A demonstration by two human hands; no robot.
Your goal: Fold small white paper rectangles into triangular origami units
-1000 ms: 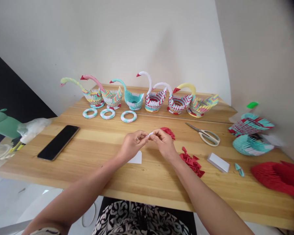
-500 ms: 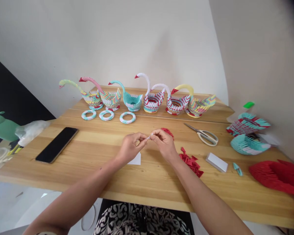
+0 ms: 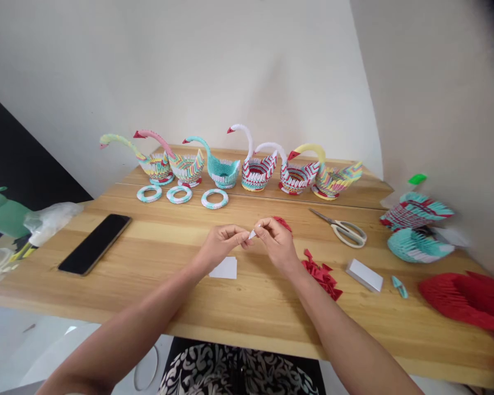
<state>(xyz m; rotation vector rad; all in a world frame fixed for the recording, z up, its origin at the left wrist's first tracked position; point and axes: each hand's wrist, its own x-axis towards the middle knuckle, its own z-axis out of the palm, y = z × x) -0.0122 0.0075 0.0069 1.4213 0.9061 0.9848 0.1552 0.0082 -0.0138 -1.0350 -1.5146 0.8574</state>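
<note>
A small folded piece of white paper (image 3: 252, 234) is pinched between my two hands above the middle of the table. My left hand (image 3: 226, 244) grips its left side with thumb and finger. On the other side, my right hand (image 3: 275, 240) is closed on it at the fingertips. Below my left wrist lies a flat white paper sheet (image 3: 225, 268). Red folded paper pieces (image 3: 321, 274) form a loose pile beside my right forearm. Behind my right hand a round red paper piece (image 3: 282, 223) is partly hidden.
Several folded-paper swans (image 3: 223, 173) line the back, with three paper rings (image 3: 179, 193) before them. A phone (image 3: 95, 244) lies left. Scissors (image 3: 346, 230), a white box (image 3: 364, 275), a small teal piece (image 3: 399, 286), a teal paper body (image 3: 420, 246) and a red one (image 3: 465, 299) are right.
My hands have shifted slightly, and the small white folded paper shows more clearly between my fingertips. More of the flat white sheet shows below my left wrist.
</note>
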